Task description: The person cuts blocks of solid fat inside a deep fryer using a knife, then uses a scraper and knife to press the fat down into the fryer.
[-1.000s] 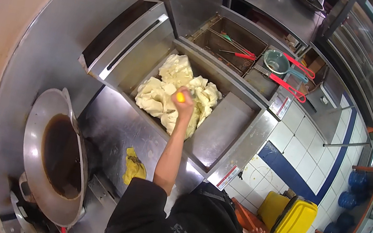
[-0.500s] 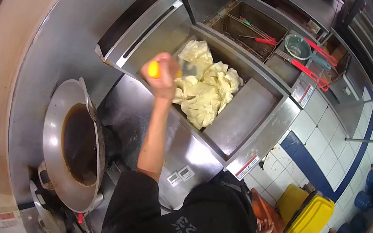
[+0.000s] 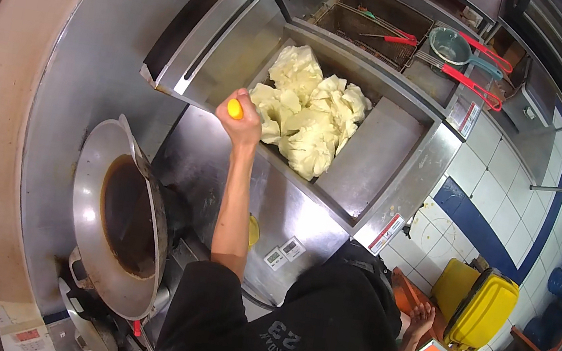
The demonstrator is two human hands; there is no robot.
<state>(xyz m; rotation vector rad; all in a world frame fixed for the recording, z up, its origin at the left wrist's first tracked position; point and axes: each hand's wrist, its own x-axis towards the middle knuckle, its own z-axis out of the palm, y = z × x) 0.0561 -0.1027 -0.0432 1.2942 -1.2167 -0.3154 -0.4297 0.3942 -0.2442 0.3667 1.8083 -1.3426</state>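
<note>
My left hand point(image 3: 242, 124) is wrapped round the yellow handle point(image 3: 235, 109) of a tool, at the left edge of a steel fryer vat point(image 3: 419, 116). The tool's blade is hidden now; half a second ago a flat metal blade showed. Several big lumps of pale yellow solid fat point(image 3: 313, 136) lie in the vat, right beside that hand. A flat steel plate point(image 3: 370, 159) covers the vat's right part. Low on the right, away from the fryer, hangs my right hand point(image 3: 421, 320), fingers loosely apart and nothing in it.
A wok point(image 3: 92, 182) with dark liquid stands on the left. Behind the vat are fryer baskets point(image 3: 366, 31) and red-handled strainers point(image 3: 472, 84). Two small timers point(image 3: 283, 252) lie on the steel counter point(image 3: 210, 157). A yellow bin point(image 3: 487, 315) stands on the right.
My left hand has turned slightly, and the tool's blade no longer shows. My right hand has come further out from behind my body.
</note>
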